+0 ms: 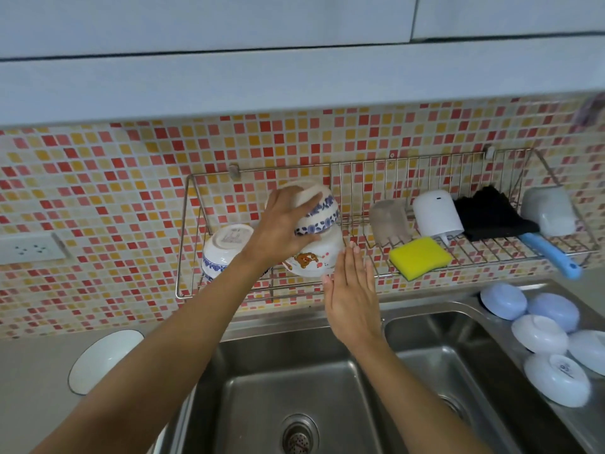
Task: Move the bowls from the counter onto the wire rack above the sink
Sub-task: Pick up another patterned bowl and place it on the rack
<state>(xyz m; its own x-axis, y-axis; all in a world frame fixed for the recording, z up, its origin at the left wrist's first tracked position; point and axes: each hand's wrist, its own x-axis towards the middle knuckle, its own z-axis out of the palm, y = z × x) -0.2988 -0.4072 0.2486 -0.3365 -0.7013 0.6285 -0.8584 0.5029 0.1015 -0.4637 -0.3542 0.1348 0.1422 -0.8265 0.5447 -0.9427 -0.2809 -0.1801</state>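
My left hand (281,229) grips an upside-down white bowl with a blue flower band (319,209), which rests on top of a bear-printed bowl (314,258) on the wire rack (191,244). My right hand (352,286) is open, its fingertips touching the bear bowl's right side. Another blue-patterned bowl (222,249) lies tipped on the rack's left end. Several upturned pale blue and white bowls (540,334) sit on the counter right of the sink. A white bowl (104,360) sits on the left counter.
Further right, the rack holds a beige cup (388,221), a white container (437,213), a yellow sponge (420,257), a black cloth (491,214) and a blue-handled scoop (551,231). A double steel sink (294,388) lies below. A wall socket (31,247) is at left.
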